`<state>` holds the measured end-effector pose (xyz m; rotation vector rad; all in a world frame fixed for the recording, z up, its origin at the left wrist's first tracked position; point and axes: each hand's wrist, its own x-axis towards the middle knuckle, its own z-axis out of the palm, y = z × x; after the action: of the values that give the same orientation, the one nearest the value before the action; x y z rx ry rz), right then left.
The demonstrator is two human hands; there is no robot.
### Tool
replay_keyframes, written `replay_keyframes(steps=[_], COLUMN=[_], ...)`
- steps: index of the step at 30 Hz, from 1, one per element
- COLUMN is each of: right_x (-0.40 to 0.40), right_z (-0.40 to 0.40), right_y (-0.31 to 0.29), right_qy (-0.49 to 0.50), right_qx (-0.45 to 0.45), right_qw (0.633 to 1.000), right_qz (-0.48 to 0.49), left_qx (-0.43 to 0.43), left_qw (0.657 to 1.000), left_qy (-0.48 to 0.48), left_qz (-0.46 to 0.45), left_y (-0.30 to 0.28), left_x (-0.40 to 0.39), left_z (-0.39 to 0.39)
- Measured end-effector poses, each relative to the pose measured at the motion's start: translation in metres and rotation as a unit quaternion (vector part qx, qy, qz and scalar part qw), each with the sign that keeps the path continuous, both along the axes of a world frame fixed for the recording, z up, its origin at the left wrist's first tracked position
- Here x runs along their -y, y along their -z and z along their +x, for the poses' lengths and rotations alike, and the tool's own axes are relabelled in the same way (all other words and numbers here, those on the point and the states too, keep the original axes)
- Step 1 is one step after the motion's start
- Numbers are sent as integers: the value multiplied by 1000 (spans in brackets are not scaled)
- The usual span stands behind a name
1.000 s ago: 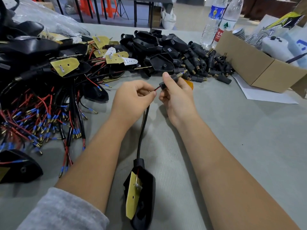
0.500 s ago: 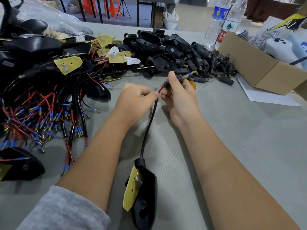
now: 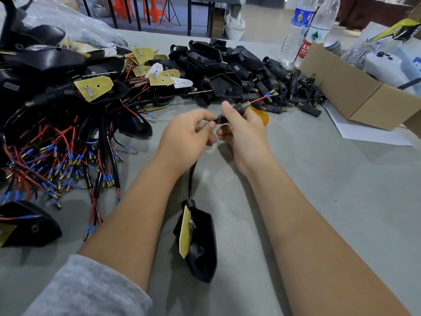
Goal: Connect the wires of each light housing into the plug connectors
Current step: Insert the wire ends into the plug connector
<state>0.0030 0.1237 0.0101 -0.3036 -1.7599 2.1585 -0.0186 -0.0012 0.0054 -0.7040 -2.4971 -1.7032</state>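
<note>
Right hand (image 3: 245,133) grasps black plug connector (image 3: 230,111) between thumb and fingers, threaded brass end pointing away. Red and blue wires (image 3: 262,98) poke out past brass end. Left hand (image 3: 189,135) just beside right, fingers curled, pinching black cable (image 3: 192,176) at connector's near end. Cable drops below left hand to light housing (image 3: 200,245) lying between forearms, yellow board on its side. Beyond right hand: heap of loose connectors (image 3: 284,87). Left of left hand: pile of housings (image 3: 68,87) with red, blue-tipped leads. Right of right hand: cardboard box (image 3: 353,92).
</note>
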Motion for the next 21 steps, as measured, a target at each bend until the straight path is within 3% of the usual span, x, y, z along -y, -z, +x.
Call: replay_keyframes(steps=[16,21], right_x=[-4,-7], right_z=[2,2], right_y=[-1,-2], right_qy=[3,-8], right_qx=[5,11], right_qw=[999,997], right_qz=[-50,-71], left_qx=[118,126], left_qw=[982,980], left_qy=[55,28], left_qz=[140,152], left_y=[-5,-3], left_x=[1,2], left_z=[1,-2])
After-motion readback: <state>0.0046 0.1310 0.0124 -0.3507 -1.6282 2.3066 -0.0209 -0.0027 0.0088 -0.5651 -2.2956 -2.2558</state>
